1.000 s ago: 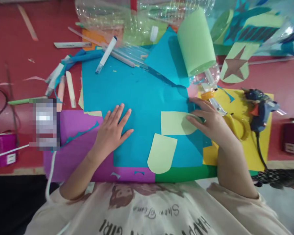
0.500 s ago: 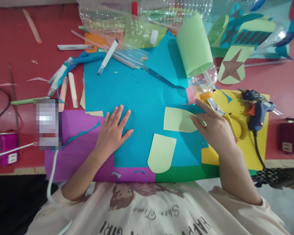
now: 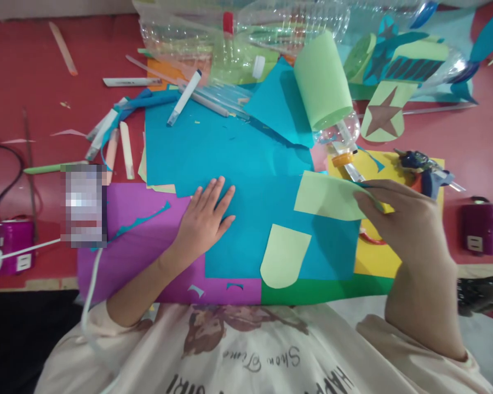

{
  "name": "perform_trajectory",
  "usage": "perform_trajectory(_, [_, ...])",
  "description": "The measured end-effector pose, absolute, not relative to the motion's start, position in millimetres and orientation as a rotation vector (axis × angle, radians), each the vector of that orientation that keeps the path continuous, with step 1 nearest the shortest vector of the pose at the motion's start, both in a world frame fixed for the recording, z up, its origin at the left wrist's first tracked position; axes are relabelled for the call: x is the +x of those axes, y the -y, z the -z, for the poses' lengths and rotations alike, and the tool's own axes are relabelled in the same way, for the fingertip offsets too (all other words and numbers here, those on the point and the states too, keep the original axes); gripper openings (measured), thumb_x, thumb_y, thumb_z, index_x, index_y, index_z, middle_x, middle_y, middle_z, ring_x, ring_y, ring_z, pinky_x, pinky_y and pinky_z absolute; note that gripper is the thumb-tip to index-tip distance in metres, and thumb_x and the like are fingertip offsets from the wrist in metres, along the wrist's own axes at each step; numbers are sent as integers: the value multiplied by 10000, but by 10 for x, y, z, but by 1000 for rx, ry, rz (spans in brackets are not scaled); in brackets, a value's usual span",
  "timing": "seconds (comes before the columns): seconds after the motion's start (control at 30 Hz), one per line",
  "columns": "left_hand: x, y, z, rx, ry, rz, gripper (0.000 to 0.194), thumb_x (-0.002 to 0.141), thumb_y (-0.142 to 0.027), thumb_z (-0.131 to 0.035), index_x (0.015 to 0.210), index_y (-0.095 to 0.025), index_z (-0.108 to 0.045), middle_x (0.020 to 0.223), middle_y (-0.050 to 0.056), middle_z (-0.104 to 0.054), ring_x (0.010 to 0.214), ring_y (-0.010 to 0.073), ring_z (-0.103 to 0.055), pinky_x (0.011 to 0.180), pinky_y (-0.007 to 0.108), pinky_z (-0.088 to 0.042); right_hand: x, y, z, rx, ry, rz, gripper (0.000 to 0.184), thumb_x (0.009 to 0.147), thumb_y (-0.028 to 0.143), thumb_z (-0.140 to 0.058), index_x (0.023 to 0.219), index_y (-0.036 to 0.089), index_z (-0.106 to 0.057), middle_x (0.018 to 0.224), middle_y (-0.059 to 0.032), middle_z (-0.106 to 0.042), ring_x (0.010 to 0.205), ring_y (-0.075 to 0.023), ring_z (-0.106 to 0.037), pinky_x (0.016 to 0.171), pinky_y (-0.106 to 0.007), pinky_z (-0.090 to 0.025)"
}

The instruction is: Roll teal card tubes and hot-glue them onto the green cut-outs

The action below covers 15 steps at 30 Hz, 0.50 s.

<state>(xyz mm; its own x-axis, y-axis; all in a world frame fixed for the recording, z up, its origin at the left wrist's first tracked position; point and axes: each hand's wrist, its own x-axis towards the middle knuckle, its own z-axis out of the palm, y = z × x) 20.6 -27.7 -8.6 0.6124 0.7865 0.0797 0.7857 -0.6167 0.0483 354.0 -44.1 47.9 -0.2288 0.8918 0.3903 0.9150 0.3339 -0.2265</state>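
My right hand pinches the rounded end of a pale green paper cutout between thumb and fingers. A sliver of blue shows at those fingertips; whether it is held too, I cannot tell. The cutout's straight end lies over a blue paper sheet. Flat on this sheet, with fingers spread, rests my left hand. A second pale green cutout, rounded at one end, lies on the sheet near its front edge, between the hands and touched by neither.
Scissors and a glue gun lie partly hidden behind my right hand on yellow paper. A green paper-wrapped bottle, markers and clear bottles fill the back. At left are a blurred-out phone and its cable.
My right hand has moved right, drawing the held cutout along and turning it slightly. The lower blue sheet, the loose cutout and my left hand have shifted a little right.
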Motion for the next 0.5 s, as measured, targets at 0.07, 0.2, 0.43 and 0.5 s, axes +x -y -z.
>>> perform_trajectory(0.07, [297, 288, 84, 2851, -1262, -140, 488, 988, -304, -350, 1449, -144, -361, 1485, 168, -411, 1381, 302, -393, 1096, 474, -373, 3611, 444, -551, -1609, 2215, 126, 239, 893, 272, -538, 705, 161, -633, 789, -115, -738, 641, -235, -723, 558, -321, -593])
perform_trajectory(0.2, [442, 327, 62, 2864, -1241, -169, 447, 973, -271, -379, 1388, -114, -435, 1428, 194, -477, 1320, 319, -470, 1046, 471, -422, 3624, 392, -666, -1585, 2211, 110, 177, 886, 275, -544, 775, 170, -635, 946, -138, -739, 839, -273, -729, 697, -376, -605])
perform_trajectory(0.43, [536, 320, -14, 2972, -851, -645, 218, 914, -141, -450, 1086, -154, -583, 1088, 98, -688, 1001, 200, -659, 864, 327, -525, 3101, -83, -651, -1395, 2386, -290, 162, 854, 171, -486, 841, 213, -642, 824, -69, -723, 779, -225, -689, 693, -367, -570])
perform_trajectory(0.5, [578, 282, -28, 3011, -704, -625, 255, 928, -153, -434, 1144, -175, -568, 1192, 88, -661, 1136, 198, -610, 967, 340, -485, 2848, -227, -576, -1328, 2517, -300, 205, 848, 148, -461, 843, 195, -661, 817, -98, -712, 820, -268, -675, 730, -431, -550])
